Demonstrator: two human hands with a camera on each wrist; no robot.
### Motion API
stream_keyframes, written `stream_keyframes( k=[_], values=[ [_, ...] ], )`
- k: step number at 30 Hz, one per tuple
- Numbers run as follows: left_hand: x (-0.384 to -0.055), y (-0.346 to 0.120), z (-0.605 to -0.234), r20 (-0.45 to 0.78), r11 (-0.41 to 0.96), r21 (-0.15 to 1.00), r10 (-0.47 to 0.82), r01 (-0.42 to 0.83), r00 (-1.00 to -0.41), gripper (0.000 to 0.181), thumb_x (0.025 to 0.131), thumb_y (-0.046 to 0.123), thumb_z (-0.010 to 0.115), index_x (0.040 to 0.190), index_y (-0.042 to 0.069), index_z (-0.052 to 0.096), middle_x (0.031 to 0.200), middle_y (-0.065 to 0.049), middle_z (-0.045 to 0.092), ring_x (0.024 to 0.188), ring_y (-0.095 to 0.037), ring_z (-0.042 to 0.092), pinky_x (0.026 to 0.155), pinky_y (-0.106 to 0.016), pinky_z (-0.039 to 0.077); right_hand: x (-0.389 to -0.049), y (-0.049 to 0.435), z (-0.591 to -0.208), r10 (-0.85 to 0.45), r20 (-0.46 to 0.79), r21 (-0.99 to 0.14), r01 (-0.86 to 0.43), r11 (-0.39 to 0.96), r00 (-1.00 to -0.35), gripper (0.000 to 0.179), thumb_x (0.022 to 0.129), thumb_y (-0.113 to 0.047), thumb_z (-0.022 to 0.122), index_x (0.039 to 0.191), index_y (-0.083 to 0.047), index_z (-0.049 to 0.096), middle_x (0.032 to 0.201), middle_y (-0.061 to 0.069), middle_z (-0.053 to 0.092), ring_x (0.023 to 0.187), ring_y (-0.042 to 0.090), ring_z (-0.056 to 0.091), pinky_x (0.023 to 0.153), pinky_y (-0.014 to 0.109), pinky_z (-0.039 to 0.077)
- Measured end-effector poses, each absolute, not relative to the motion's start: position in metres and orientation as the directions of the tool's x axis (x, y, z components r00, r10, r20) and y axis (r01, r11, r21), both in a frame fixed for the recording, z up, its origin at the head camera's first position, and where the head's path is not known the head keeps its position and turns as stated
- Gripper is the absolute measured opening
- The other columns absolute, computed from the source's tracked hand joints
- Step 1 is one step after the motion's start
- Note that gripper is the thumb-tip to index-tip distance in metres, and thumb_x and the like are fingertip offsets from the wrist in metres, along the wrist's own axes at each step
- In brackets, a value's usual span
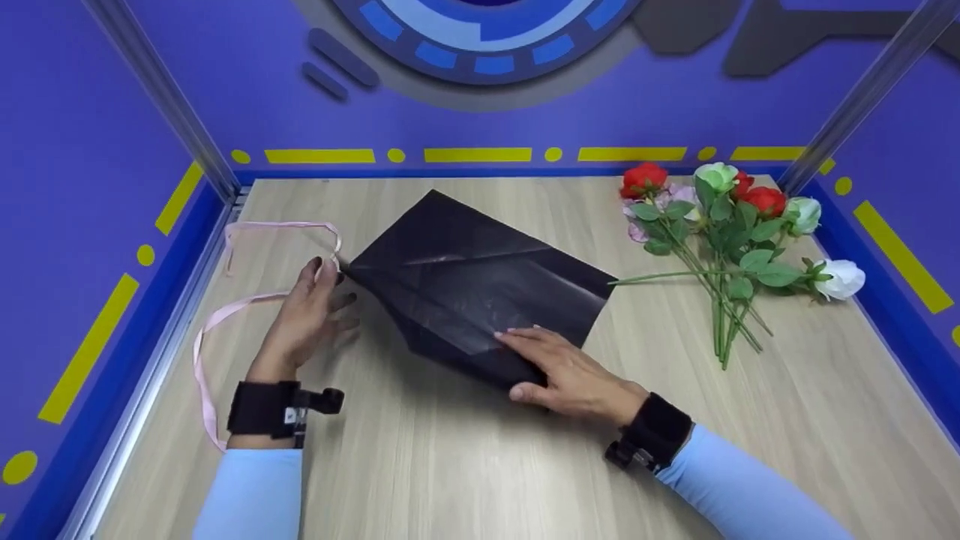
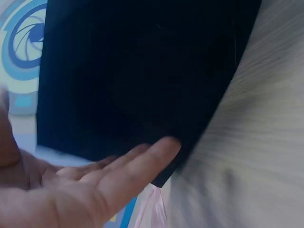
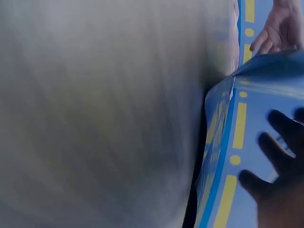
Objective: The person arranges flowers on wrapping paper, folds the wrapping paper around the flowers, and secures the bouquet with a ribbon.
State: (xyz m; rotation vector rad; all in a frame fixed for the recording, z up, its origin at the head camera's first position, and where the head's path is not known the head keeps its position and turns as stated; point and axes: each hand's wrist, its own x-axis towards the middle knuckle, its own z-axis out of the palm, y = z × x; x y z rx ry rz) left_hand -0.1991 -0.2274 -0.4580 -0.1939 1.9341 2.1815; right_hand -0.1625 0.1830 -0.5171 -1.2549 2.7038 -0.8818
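A black, glossy sheet of wrapping paper (image 1: 480, 285), folded over itself, lies at the middle of the table with its narrow corner to the left. Beside that corner is my left hand (image 1: 304, 319), fingers extended and apart, gripping nothing that I can see. The left wrist view shows this hand (image 2: 95, 190) with straight fingers in front of the dark sheet (image 2: 137, 80). My right hand (image 1: 574, 375) rests on the sheet's near right part, fingers straight. A pink ribbon (image 1: 199, 352) runs by the left hand; part of it is hidden there.
Several artificial flowers with green stems (image 1: 720, 300) lie at the back right, among them a red rose (image 1: 643, 180) and a white rose (image 1: 840, 280). One stem reaches the sheet's right corner. Blue-purple walls (image 1: 510, 124) border the wooden table (image 1: 450, 465) at the back and sides.
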Motion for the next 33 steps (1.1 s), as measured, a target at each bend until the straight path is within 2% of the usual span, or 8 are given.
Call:
stream_keyframes(
  k=[4, 7, 10, 16, 20, 24, 28, 33],
  values=[
    [-0.194, -0.229, -0.467, -0.207, -0.04, 0.977, 0.058, -0.21, -0.977, 0.069, 0.108, 0.035, 0.057, 0.162, 0.012, 0.021, 0.16, -0.027, 0.039, 0.131, -0.031, 0.06, 0.106, -0.047, 0.054, -0.171, 0.191, -0.521, -0.723, 0.11, -0.504, -0.665, 0.551, -0.682, 0.067, 0.106, -0.053, 0.053, 0.155, -0.008, 0.051, 0.158, 0.011, 0.053, 0.153, 0.037, 0.039, 0.126, 0.063, 0.024],
    [-0.195, -0.23, -0.475, -0.177, 0.088, 0.98, -0.004, -0.176, -0.984, 0.067, 0.103, 0.018, 0.066, 0.159, 0.007, 0.03, 0.155, -0.024, 0.048, 0.122, -0.023, 0.064, 0.1, -0.031, 0.055, -0.178, 0.198, -0.524, -0.691, 0.044, -0.481, -0.622, 0.618, -0.721, 0.061, 0.109, -0.048, 0.048, 0.152, -0.005, 0.054, 0.158, 0.014, 0.053, 0.153, 0.039, 0.04, 0.125, 0.065, 0.023],
    [-0.196, -0.236, -0.482, -0.173, 0.228, 0.956, -0.075, -0.185, -0.982, 0.079, 0.098, 0.01, 0.07, 0.163, 0.005, 0.025, 0.162, -0.021, 0.041, 0.133, -0.022, 0.053, 0.109, -0.029, 0.045, -0.185, 0.207, -0.525, -0.66, -0.004, -0.46, -0.585, 0.668, -0.751, 0.06, 0.11, -0.046, 0.048, 0.151, -0.003, 0.054, 0.158, 0.019, 0.052, 0.153, 0.04, 0.039, 0.125, 0.065, 0.024],
    [-0.196, -0.234, -0.495, -0.193, 0.479, 0.837, -0.198, -0.266, -0.961, 0.107, 0.093, 0.013, 0.075, 0.165, 0.002, -0.003, 0.151, -0.039, 0.043, 0.113, -0.046, 0.067, 0.094, -0.047, 0.059, -0.2, 0.224, -0.527, -0.622, -0.012, -0.409, -0.564, 0.717, -0.783, 0.065, 0.103, -0.043, 0.064, 0.15, 0.002, 0.054, 0.158, 0.022, 0.051, 0.154, 0.041, 0.038, 0.126, 0.062, 0.026],
    [-0.196, -0.22, -0.502, -0.037, 0.736, 0.643, -0.246, -0.211, -0.969, 0.114, 0.088, 0.014, 0.081, 0.166, -0.001, -0.001, 0.148, -0.044, 0.034, 0.128, -0.064, 0.045, 0.103, -0.063, 0.047, -0.203, 0.231, -0.526, -0.619, 0.003, -0.358, -0.579, 0.733, -0.785, 0.067, 0.099, -0.04, 0.07, 0.149, 0.003, 0.055, 0.156, 0.023, 0.052, 0.153, 0.042, 0.039, 0.126, 0.059, 0.028],
    [-0.195, -0.204, -0.503, 0.057, 0.879, 0.474, -0.076, -0.04, -0.995, 0.092, 0.086, 0.022, 0.084, 0.161, 0.0, 0.035, 0.156, -0.039, 0.032, 0.141, -0.062, 0.031, 0.107, -0.072, 0.04, -0.199, 0.234, -0.524, -0.621, 0.018, -0.317, -0.593, 0.74, -0.784, 0.066, 0.097, -0.039, 0.073, 0.146, 0.003, 0.058, 0.153, 0.022, 0.055, 0.15, 0.042, 0.043, 0.124, 0.055, 0.033],
    [-0.192, -0.19, -0.502, -0.065, 0.893, 0.429, 0.183, 0.138, -0.981, 0.087, 0.089, 0.035, 0.082, 0.16, 0.008, 0.042, 0.167, -0.03, 0.028, 0.156, -0.058, 0.017, 0.118, -0.077, 0.023, -0.192, 0.236, -0.521, -0.611, 0.035, -0.301, -0.591, 0.748, -0.791, 0.065, 0.094, -0.044, 0.075, 0.14, 0.0, 0.064, 0.149, 0.019, 0.059, 0.145, 0.04, 0.049, 0.12, 0.052, 0.04],
    [-0.19, -0.184, -0.504, -0.22, 0.886, 0.429, 0.291, 0.175, -0.931, 0.087, 0.091, 0.041, 0.08, 0.163, 0.012, 0.039, 0.171, -0.026, 0.023, 0.159, -0.053, 0.01, 0.12, -0.079, 0.012, -0.189, 0.237, -0.522, -0.577, 0.109, -0.258, -0.583, 0.77, -0.81, 0.061, 0.094, -0.046, 0.075, 0.134, -0.001, 0.068, 0.14, 0.019, 0.064, 0.131, 0.038, 0.057, 0.11, 0.052, 0.047]
  ],
)
